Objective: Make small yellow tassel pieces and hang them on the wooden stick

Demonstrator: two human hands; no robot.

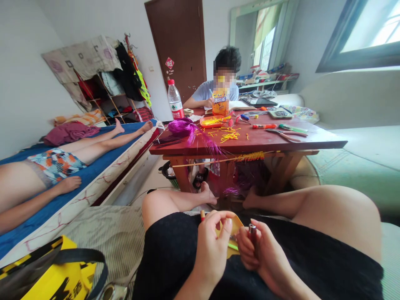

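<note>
My right hand [261,248] is closed around a small dark cylinder with a shiny metal top, which looks like a lighter [252,229]. To its left, my left hand [214,241] is curled, thumb and forefinger pressed close together; anything between them is too small to name. A short stick with a reddish end [203,215] pokes up by its knuckles, and I cannot tell whether the hand holds it. Behind both hands a yellow tray [239,221] rests on my lap, partly hidden, with a bright green edge of something in it.
Ahead stands a dark red table [265,139] with purple tinsel strands [184,128], yellow pieces [230,136], pliers [286,134] and bottles. A thin stick with yellow bits [250,156] runs below its edge. A person [200,96] writes behind it; another lies on the left bed. A yellow bag [62,271] sits left.
</note>
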